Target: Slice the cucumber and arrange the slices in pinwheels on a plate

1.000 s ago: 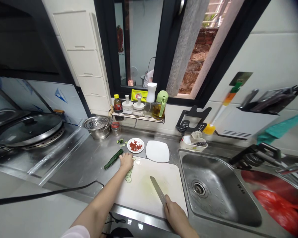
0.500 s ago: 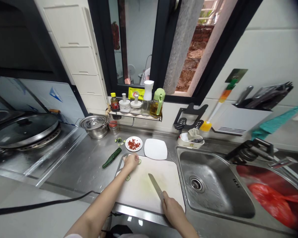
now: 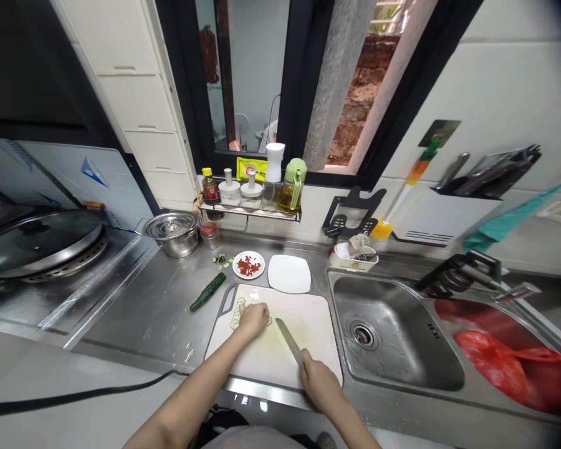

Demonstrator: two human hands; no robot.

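Two hands, one left hand [image 3: 255, 320] and one right hand [image 3: 321, 381], go with one knife [image 3: 288, 340] and one board [image 3: 303, 362]. Slices [image 3: 236, 318] near the board's left edge overlap too much to count. Past that edge lies one cucumber [image 3: 208, 292]. Beyond the back edge sit two plates [image 3: 288, 274]. Toward the bench's [image 3: 135, 312] back edge: one pot [image 3: 180, 243], one jar [image 3: 210, 236].
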